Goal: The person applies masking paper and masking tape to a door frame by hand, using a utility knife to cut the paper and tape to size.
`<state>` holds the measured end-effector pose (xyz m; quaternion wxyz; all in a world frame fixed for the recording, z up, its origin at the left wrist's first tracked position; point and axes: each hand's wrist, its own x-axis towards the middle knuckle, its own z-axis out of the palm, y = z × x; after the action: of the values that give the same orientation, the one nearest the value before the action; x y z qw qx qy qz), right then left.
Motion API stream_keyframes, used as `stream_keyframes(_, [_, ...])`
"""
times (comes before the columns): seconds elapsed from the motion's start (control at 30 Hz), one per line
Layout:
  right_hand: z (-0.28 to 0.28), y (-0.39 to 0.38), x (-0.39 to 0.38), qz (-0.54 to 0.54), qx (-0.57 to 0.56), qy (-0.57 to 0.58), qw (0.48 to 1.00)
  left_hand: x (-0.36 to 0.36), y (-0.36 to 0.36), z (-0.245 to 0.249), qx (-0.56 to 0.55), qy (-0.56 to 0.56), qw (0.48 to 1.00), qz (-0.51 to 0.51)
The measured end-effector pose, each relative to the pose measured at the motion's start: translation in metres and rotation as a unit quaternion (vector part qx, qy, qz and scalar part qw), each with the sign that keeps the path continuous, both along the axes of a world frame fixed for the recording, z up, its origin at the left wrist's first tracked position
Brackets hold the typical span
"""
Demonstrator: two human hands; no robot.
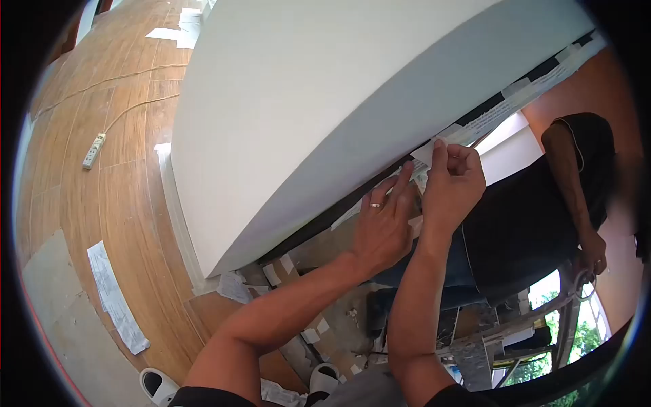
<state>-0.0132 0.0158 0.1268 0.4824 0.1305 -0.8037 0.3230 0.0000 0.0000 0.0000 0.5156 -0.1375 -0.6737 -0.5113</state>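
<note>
My right hand (454, 178) is pinched at thumb and forefinger on a short, pale piece of masking tape (423, 153) by the edge of a white wall panel (325, 88). Close beside it, my left hand (385, 227) wears a ring and stretches its forefinger up to the dark strip (366, 184) along that edge; its other fingers are bent, with nothing visible in them. A strip of printed paper (498, 117) runs along the edge toward the upper right, fixed with short pieces of tape.
Another person in dark clothes (522, 230) is close on the right, one hand by a metal frame (566, 312). A power strip (95, 150) with a cord lies on the wood-look floor (129, 197). Crumpled paper (116, 298) and a slipper (159, 385) are at lower left.
</note>
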Motion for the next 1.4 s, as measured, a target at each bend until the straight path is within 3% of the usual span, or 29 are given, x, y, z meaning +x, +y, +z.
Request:
stream_keyframes(0.7, [0.012, -0.012, 0.004, -0.112, -0.004, -0.026, 0.993, 0.008, -0.012, 0.003, -0.006, -0.026, 0.998, -0.057])
stream_keyframes(0.87, [0.013, -0.010, 0.015, -0.142, -0.029, -0.150, 0.978, 0.004, -0.010, 0.000, -0.004, 0.000, 1.000, -0.030])
stream_keyframes(1.17, [-0.010, 0.013, 0.002, -0.097, 0.004, -0.105, 0.990, -0.004, -0.008, -0.003, 0.022, 0.028, 0.999, -0.033])
stream_keyframes(1.4, [-0.014, 0.016, 0.002, -0.064, 0.010, -0.138, 0.988, -0.008, -0.008, -0.006, 0.034, 0.040, 0.998, -0.046])
